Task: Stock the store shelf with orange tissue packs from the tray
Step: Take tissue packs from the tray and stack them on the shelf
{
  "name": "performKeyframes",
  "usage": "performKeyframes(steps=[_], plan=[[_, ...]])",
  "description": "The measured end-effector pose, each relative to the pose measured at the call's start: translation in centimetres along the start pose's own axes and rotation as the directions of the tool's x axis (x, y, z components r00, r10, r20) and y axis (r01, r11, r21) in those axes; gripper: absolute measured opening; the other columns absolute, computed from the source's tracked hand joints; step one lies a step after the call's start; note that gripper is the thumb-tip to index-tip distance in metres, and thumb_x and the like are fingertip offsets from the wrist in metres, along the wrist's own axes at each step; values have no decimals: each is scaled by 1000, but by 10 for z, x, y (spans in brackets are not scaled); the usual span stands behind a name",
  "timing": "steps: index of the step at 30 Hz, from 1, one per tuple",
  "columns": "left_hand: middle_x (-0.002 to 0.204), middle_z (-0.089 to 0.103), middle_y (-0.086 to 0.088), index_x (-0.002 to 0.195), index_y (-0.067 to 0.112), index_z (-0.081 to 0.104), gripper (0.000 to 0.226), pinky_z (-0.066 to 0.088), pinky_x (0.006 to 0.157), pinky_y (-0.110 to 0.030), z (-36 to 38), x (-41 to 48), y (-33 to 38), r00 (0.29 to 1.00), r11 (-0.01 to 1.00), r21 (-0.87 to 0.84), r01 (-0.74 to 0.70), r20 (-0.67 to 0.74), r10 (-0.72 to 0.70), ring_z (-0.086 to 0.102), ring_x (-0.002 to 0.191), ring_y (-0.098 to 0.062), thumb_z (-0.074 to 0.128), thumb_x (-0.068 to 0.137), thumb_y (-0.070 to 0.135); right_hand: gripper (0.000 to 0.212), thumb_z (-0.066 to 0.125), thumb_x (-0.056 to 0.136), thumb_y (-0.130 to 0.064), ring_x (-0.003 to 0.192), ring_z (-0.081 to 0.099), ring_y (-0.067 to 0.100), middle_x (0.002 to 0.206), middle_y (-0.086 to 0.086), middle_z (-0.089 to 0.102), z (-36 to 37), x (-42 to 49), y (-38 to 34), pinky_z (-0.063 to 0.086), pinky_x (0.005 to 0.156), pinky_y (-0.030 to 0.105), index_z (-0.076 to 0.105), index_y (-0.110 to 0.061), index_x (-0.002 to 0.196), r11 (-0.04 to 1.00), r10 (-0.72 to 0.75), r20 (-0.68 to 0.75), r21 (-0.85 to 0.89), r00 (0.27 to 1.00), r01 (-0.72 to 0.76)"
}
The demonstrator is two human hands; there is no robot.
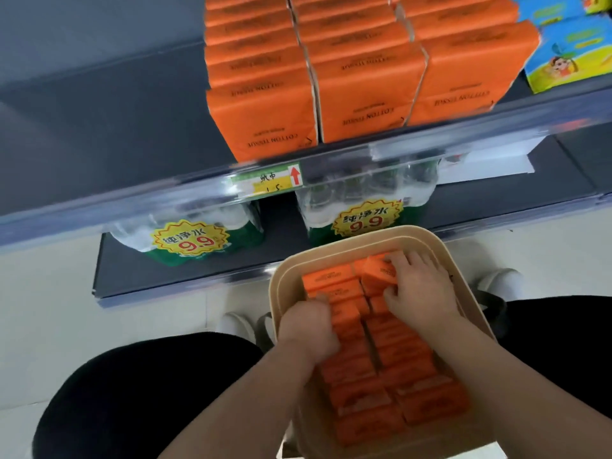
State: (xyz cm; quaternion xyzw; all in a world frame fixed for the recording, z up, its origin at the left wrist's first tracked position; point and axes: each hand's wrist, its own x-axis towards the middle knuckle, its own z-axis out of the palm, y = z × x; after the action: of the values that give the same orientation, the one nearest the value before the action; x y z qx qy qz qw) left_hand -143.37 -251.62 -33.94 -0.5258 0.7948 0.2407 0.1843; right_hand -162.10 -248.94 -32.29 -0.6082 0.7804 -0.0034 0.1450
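A beige tray rests on my lap, filled with two rows of orange tissue packs. My right hand grips one orange pack at the tray's far end, thumb and fingers curled round it and the pack tilted up. My left hand reaches into the left row, its fingers curled down round a pack. On the dark shelf above stand three rows of orange tissue packs, filling its middle and right.
Left of the stocked rows the shelf board is bare. Blue-and-yellow packs stand at the far right. A price rail with a yellow label fronts the shelf. Below it lie two bundles of water bottles. My knees flank the tray.
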Motion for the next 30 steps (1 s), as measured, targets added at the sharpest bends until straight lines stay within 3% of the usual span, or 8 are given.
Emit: performKeyframes(steps=[3,6,12,18,21,26,28,30], plan=[[104,65,-5,111,19,54,38,54,77,-33,-24,-9,-13,1000,1000,-2,2,-16,-2,64,96,-26,58,75,29,50,56,76,-33,113,49,25,118,3,55,-11,5,-15,42,91,39,50,-25,126,1000,1,-14,8,1000,-1],[102,66,-6,110,19,53,38,53,75,-33,-47,-26,-18,993,1000,4,20,-120,-19,65,95,-27,58,73,29,49,54,78,-34,114,49,25,120,2,55,-25,0,-35,42,89,38,49,-25,126,1000,-25,-24,7,999,25],[98,60,-5,92,18,43,27,45,69,-32,-90,-68,-34,938,999,-18,31,-345,-35,61,94,-26,61,74,28,50,53,79,-32,113,51,24,120,1,55,-57,-23,-62,45,85,37,48,-26,128,996,-93,-121,2,988,94],[91,59,-1,91,20,49,22,44,66,-30,-135,-117,-61,871,995,-90,52,-482,-89,59,87,-23,59,72,20,50,55,79,-30,112,51,25,117,2,56,-109,-47,-94,43,86,37,49,-26,128,979,-205,-216,-46,955,200],[94,64,-4,87,20,47,18,42,67,-28,-173,-133,-71,809,994,-103,41,-580,-94,61,91,-27,58,72,19,50,57,78,-29,111,52,27,115,2,57,-150,-49,-117,43,85,37,51,-25,127,960,-261,-351,3,899,279],[96,60,-6,100,14,55,26,42,66,-31,-248,-134,-81,654,988,-154,-12,-749,-109,58,85,-27,57,74,18,49,58,78,-25,106,52,31,111,8,58,-221,-27,-147,42,83,42,53,-19,126,933,-292,-627,-21,722,358],[99,60,-9,102,11,55,26,40,67,-30,-274,-122,-88,608,987,-157,-11,-785,-119,57,89,-29,56,77,16,49,57,79,-23,110,50,33,113,9,56,-243,-8,-153,40,86,44,52,-18,127,938,-296,-671,-69,680,340],[104,61,-13,104,9,55,26,41,69,-33,-296,-105,-96,574,986,-164,5,-807,-137,58,95,-34,56,78,15,49,58,81,-20,112,47,34,116,11,54,-258,16,-156,38,90,46,50,-18,129,948,-298,-669,-123,681,293]])
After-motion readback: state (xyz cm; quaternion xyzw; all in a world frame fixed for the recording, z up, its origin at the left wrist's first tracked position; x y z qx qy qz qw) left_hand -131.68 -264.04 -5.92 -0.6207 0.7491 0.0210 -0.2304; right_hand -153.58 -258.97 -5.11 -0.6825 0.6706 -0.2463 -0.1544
